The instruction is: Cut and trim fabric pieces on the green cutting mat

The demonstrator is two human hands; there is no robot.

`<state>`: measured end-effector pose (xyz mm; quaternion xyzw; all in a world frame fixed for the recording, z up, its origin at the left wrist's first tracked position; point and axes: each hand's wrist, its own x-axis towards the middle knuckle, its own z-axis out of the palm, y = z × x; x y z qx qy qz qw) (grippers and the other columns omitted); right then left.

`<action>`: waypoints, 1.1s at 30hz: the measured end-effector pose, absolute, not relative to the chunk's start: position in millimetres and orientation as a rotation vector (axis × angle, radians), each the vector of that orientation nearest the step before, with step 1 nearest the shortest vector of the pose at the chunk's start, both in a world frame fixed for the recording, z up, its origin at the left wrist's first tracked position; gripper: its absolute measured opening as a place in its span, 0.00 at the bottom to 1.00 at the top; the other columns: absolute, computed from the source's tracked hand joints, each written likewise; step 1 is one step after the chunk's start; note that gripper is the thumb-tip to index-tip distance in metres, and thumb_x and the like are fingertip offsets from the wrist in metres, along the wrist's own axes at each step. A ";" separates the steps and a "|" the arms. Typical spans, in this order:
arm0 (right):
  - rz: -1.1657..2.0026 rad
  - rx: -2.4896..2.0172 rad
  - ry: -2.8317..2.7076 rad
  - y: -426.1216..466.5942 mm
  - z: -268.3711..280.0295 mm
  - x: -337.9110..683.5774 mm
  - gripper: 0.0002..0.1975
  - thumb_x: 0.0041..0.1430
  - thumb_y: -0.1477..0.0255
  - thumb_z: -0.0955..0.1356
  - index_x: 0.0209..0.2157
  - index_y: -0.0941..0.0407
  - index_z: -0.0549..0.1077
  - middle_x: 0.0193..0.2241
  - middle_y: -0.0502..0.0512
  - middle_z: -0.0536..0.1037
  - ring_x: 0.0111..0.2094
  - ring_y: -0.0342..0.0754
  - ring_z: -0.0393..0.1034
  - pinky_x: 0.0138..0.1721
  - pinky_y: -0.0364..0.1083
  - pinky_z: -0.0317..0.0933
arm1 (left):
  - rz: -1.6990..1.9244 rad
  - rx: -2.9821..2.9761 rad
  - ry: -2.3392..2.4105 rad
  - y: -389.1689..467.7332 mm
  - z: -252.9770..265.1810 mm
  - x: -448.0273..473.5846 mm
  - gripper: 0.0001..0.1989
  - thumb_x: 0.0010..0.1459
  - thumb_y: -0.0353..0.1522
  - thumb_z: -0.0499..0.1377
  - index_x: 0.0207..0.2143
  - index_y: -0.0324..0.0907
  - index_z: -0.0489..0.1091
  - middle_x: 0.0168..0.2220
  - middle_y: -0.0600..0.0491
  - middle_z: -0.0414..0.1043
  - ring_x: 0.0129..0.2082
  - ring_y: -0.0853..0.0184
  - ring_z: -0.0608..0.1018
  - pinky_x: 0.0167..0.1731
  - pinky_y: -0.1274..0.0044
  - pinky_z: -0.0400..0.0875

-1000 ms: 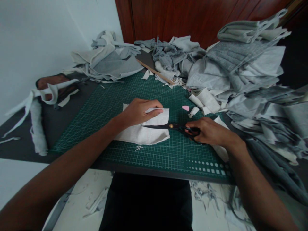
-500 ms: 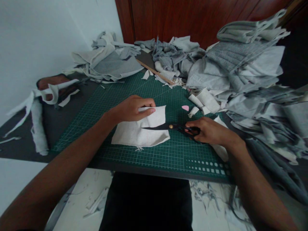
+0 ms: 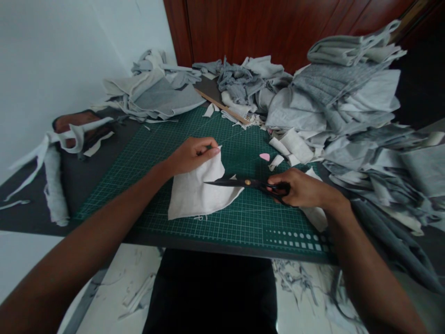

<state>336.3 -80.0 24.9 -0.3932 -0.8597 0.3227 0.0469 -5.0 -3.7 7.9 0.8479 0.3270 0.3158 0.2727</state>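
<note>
My left hand (image 3: 196, 155) pinches the upper corner of a white piece of fabric (image 3: 194, 197) and holds it lifted off the green cutting mat (image 3: 146, 162). Wrapped round the handles of black scissors (image 3: 247, 183) is my right hand (image 3: 295, 188). The blades lie over the fabric and point left, looking nearly closed. Some of the fabric's right edge shows on both sides of the blades; how far the cut runs I cannot tell. Loose threads stick out from its lower edge. Partly under my right wrist is another white fabric strip (image 3: 314, 215).
A pink chalk piece (image 3: 264, 157) lies on the mat beside small fabric scraps (image 3: 295, 146). Heaped grey fabric (image 3: 333, 97) fills the right side, with another pile (image 3: 156, 93) at the back left. A wooden stick (image 3: 222, 106) lies at the back. White strips (image 3: 55, 185) lie at left.
My left hand has drawn the fabric's upper corner slightly left and upward, so the fabric has turned and folded near the blades. The scissors stay almost in place.
</note>
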 end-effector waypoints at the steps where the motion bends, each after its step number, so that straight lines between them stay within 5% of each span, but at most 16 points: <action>1: 1.020 -1.201 -2.607 -80.3 25.4 335.9 0.03 0.48 0.76 0.67 0.28 0.55 0.70 0.23 0.45 0.69 0.24 0.42 0.61 0.27 0.42 0.52 | 0.883 2.257 0.898 -4.7 7.1 -2.9 0.17 0.68 0.45 0.57 0.32 0.42 0.69 0.17 0.63 0.57 0.15 0.75 0.58 0.16 0.80 0.47; 11: 1.145 -1.255 -2.512 -81.6 27.1 334.4 0.06 0.49 0.75 0.69 0.30 0.54 0.67 0.28 0.47 0.68 0.27 0.43 0.61 0.28 0.43 0.54 | 1.226 2.185 1.051 -3.3 10.6 -3.6 0.18 0.70 0.47 0.56 0.32 0.44 0.66 0.16 0.63 0.55 0.13 0.75 0.55 0.14 0.78 0.45; 20: 0.992 -1.309 -2.556 -79.9 23.2 336.7 0.06 0.52 0.73 0.70 0.33 0.54 0.69 0.28 0.47 0.70 0.27 0.44 0.63 0.29 0.43 0.55 | 1.327 2.333 1.118 -6.9 13.7 -3.4 0.12 0.70 0.39 0.55 0.33 0.44 0.64 0.20 0.62 0.58 0.18 0.74 0.61 0.21 0.77 0.54; 33: 0.722 -1.395 -2.618 -80.5 29.2 337.8 0.11 0.47 0.75 0.70 0.36 0.54 0.72 0.30 0.50 0.77 0.28 0.46 0.69 0.31 0.44 0.56 | 1.086 2.271 0.952 -6.2 14.9 -4.4 0.12 0.68 0.41 0.57 0.35 0.43 0.69 0.20 0.61 0.61 0.18 0.73 0.61 0.20 0.78 0.53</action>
